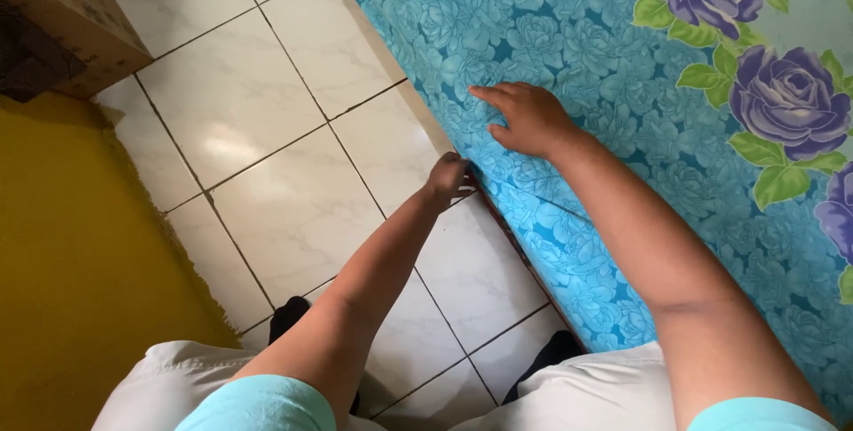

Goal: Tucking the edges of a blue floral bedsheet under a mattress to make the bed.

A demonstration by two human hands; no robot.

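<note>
Fingers of your left hand (pixel 447 178) curl shut, pinching the edge of the blue floral bedsheet (pixel 533 31) at the mattress side, near centre. Your right hand (pixel 530 118), at 1 o'clock of it, lies flat and spread, pinning the sheet. White tiled floor (pixel 258 120) at 9 o'clock.
</note>
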